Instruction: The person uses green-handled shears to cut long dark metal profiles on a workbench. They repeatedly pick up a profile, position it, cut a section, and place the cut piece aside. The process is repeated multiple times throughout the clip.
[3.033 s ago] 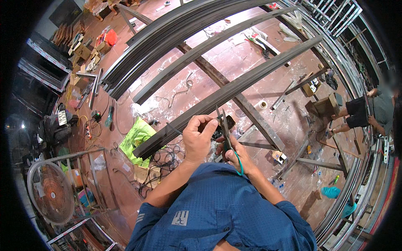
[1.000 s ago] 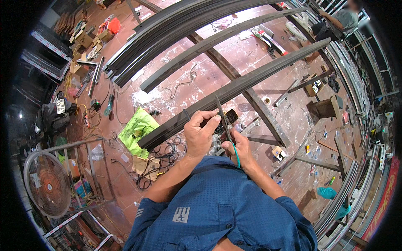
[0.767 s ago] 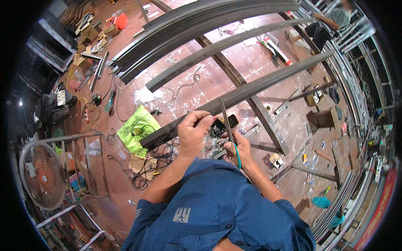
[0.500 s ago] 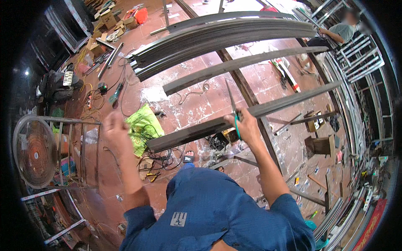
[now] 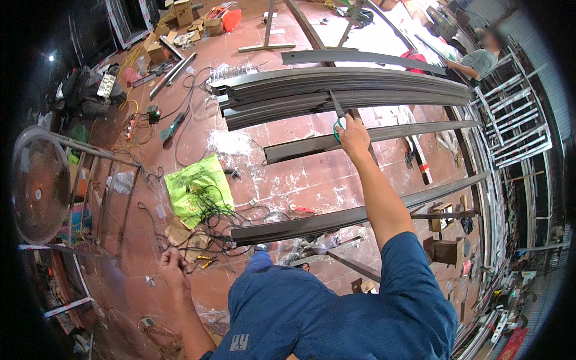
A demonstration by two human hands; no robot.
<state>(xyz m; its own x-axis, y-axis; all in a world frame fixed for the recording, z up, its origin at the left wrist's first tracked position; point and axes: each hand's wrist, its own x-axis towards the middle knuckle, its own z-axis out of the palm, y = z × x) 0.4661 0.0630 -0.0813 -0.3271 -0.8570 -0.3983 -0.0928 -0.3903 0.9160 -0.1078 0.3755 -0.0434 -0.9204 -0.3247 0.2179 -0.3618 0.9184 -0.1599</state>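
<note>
My right hand (image 5: pixel 354 133) is closed round a pair of scissors (image 5: pixel 339 115) with green handles. The dark blades point away from me, over a bundle of long dark metal profiles (image 5: pixel 276 99). Just under that hand lies a separate dark profile (image 5: pixel 306 145), and a third long profile (image 5: pixel 288 229) lies nearer my body. Low on the left, my left hand (image 5: pixel 174 270) hangs over the floor with its fingers curled together; whatever may be between them is too small to make out. Yellow-handled pliers (image 5: pixel 206 261) lie on the floor beside it.
Tangled black cables (image 5: pixel 210 219) lie on a lime-green cloth (image 5: pixel 186 180). A round fan (image 5: pixel 41 186) stands at left beside metal frames. Another person (image 5: pixel 480 63) is at the far right, near stacked ladder-like frames (image 5: pixel 516 120). Cartons (image 5: pixel 183 12) sit at the back left.
My right hand has carried the scissors forward, from the nearest profile to the bundle beyond. My left hand has dropped back toward my body. The view has shifted.
</note>
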